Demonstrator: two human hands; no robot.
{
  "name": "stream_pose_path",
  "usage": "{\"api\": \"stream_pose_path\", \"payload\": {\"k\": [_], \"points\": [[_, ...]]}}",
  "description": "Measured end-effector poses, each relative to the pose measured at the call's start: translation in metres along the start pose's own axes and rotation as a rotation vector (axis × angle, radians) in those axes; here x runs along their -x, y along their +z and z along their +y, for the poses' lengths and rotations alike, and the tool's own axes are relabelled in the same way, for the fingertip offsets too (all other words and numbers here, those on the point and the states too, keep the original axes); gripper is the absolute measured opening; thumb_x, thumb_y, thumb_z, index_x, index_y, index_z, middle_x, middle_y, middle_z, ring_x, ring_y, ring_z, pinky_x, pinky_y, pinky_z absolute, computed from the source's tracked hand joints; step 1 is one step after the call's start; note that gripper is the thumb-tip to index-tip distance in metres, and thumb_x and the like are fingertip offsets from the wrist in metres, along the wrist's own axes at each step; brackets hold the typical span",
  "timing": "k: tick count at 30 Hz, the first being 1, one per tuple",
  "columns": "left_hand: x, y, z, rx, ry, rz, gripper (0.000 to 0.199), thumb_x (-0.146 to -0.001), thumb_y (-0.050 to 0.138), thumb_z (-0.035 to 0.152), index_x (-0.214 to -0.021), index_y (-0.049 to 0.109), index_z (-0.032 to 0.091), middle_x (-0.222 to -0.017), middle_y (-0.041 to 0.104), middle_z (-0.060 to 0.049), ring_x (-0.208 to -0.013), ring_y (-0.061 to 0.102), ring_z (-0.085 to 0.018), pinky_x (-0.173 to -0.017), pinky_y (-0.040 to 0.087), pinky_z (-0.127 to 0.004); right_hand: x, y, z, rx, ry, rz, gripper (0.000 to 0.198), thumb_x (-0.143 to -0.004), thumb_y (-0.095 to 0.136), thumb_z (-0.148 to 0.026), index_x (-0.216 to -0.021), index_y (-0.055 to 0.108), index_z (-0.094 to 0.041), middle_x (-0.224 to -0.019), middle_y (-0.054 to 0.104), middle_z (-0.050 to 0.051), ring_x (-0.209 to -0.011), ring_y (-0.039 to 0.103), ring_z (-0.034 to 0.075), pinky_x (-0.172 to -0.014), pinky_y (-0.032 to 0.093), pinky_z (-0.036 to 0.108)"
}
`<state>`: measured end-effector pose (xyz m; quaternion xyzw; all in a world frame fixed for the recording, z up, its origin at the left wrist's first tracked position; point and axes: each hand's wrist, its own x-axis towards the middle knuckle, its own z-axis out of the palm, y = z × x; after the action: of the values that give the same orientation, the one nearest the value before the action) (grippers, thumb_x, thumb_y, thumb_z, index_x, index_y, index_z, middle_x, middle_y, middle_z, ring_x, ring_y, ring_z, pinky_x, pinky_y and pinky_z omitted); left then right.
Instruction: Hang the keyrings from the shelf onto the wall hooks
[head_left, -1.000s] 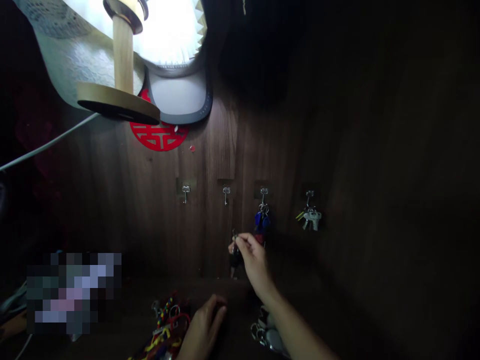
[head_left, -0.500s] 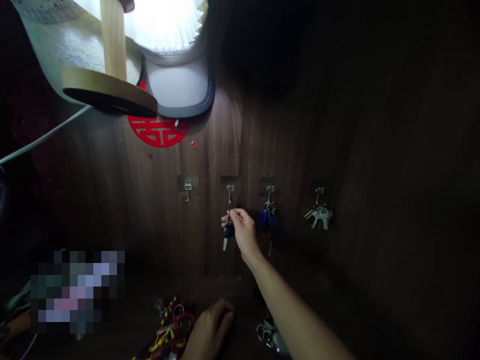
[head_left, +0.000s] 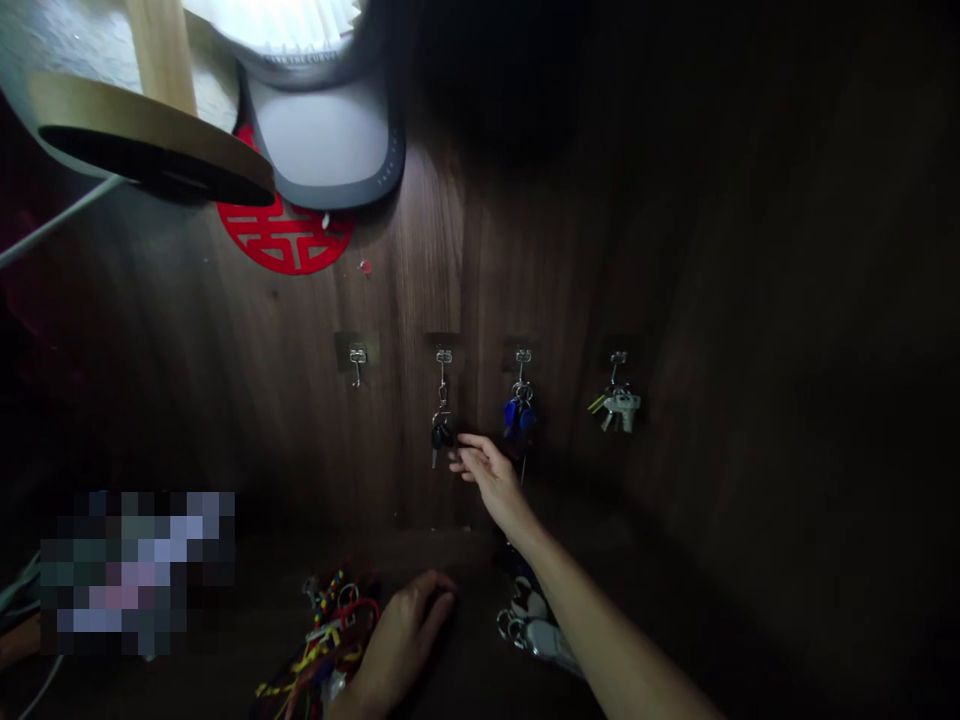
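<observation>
A black-headed key (head_left: 442,434) hangs by its metal clip from the second wall hook (head_left: 444,360). Just to its right is my right hand (head_left: 487,477), fingers stretched out and apart, holding nothing; whether a fingertip touches the key I cannot tell. My left hand (head_left: 409,625) rests on the dark surface below, loosely bent, with a gap between thumb and forefinger. Beside it on the left lies a tangle of colourful cords and key rings (head_left: 330,635). Right of it, partly behind my right forearm, are grey key fobs with rings (head_left: 544,638).
Blue key tags (head_left: 519,415) hang on the third hook and a bunch of keys (head_left: 621,408) on the fourth. The leftmost hook (head_left: 358,362) carries nothing. Above are a lit lamp with a round wooden base (head_left: 157,130), a grey cap (head_left: 322,140) and a red paper cutout (head_left: 289,240).
My right hand has let go of the key's clip and drawn down and right of it. The key now hangs free on the hook. My left hand stays resting; the view has shifted slightly.
</observation>
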<state>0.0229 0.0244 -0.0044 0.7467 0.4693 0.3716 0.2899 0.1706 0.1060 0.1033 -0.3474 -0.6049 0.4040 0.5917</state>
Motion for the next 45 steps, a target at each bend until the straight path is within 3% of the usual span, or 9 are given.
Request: {"api": "stream_pose_path", "payload": {"k": [4, 9, 15, 23, 28, 33, 41, 45], "points": [[0.0, -0.001, 0.001, 0.0, 0.0, -0.009, 0.02, -0.09, 0.042, 0.032, -0.089, 0.06, 0.023, -0.088, 0.068, 0.0, -0.084, 0.063, -0.016, -0.076, 0.045, -0.022, 0.019, -0.029, 0.015, 0.077, 0.064, 0.011, 0.044, -0.073, 0.058, -0.058, -0.093, 0.061, -0.018, -0.086, 0.07, 0.007, -0.074, 0.065, 0.017, -0.067, 0.047, 0.03], [0.0, -0.001, 0.003, 0.003, 0.009, 0.004, 0.02, -0.09, 0.043, 0.033, -0.088, 0.061, 0.023, -0.087, 0.069, 0.0, -0.084, 0.063, -0.016, -0.076, 0.046, -0.022, 0.042, -0.067, 0.036, 0.135, 0.137, 0.139, 0.05, -0.068, 0.059, -0.063, -0.086, 0.063, -0.018, -0.078, 0.069, 0.007, -0.068, 0.064, 0.018, -0.062, 0.047, 0.03], [-0.001, 0.0, 0.003, 0.006, 0.009, 0.015, 0.021, -0.089, 0.044, 0.034, -0.087, 0.062, 0.023, -0.085, 0.069, 0.0, -0.082, 0.063, -0.017, -0.075, 0.046, -0.023, 0.068, -0.088, 0.061, 0.229, 0.196, 0.204, 0.044, -0.069, 0.057, -0.06, -0.081, 0.064, -0.018, -0.076, 0.069, 0.007, -0.068, 0.064, 0.02, -0.063, 0.048, 0.032], [-0.001, -0.001, 0.003, -0.013, 0.009, 0.005, 0.022, -0.089, 0.043, 0.033, -0.087, 0.062, 0.023, -0.087, 0.069, -0.001, -0.084, 0.063, -0.016, -0.077, 0.047, -0.024, 0.091, -0.097, 0.069, 0.692, 0.167, -0.073, 0.017, -0.076, 0.05, -0.028, -0.077, 0.065, -0.021, -0.07, 0.063, 0.0, -0.068, 0.059, 0.017, -0.063, 0.043, 0.028], [-0.002, -0.001, 0.006, -0.041, -0.012, -0.011, 0.022, -0.088, 0.044, 0.036, -0.087, 0.062, 0.023, -0.088, 0.069, -0.001, -0.085, 0.063, -0.017, -0.078, 0.047, -0.024, 0.092, -0.1, 0.076, 0.91, 0.139, 0.012, 0.032, -0.075, 0.053, -0.023, -0.105, 0.063, -0.026, -0.087, 0.062, 0.001, -0.083, 0.059, 0.019, -0.072, 0.045, 0.03], [-0.003, -0.001, 0.007, -0.043, -0.009, -0.012, 0.023, -0.088, 0.044, 0.036, -0.086, 0.063, 0.023, -0.087, 0.069, -0.001, -0.084, 0.063, -0.017, -0.077, 0.047, -0.023, 0.094, -0.092, 0.073, 0.953, 0.101, -0.1, 0.033, -0.078, 0.05, -0.017, -0.104, 0.064, -0.031, -0.094, 0.062, 0.002, -0.094, 0.058, 0.019, -0.082, 0.042, 0.03], [-0.002, 0.0, 0.006, -0.037, 0.004, -0.004, 0.022, -0.089, 0.043, 0.033, -0.088, 0.063, 0.023, -0.089, 0.069, -0.002, -0.086, 0.063, -0.017, -0.078, 0.047, -0.024, 0.097, -0.07, 0.051, 0.916, 0.065, -0.273, 0.014, -0.08, 0.051, -0.017, -0.082, 0.061, -0.026, -0.085, 0.062, -0.001, -0.085, 0.058, 0.017, -0.077, 0.041, 0.028], [0.0, 0.001, 0.006, -0.065, 0.04, -0.009, 0.018, -0.088, 0.045, 0.028, -0.094, 0.061, 0.024, -0.093, 0.068, -0.001, -0.088, 0.062, -0.016, -0.08, 0.046, -0.025, 0.101, -0.054, 0.044, 0.933, 0.044, -0.338, 0.016, -0.083, 0.047, -0.016, -0.075, 0.059, -0.024, -0.081, 0.063, -0.001, -0.083, 0.059, 0.017, -0.075, 0.04, 0.028]]}}
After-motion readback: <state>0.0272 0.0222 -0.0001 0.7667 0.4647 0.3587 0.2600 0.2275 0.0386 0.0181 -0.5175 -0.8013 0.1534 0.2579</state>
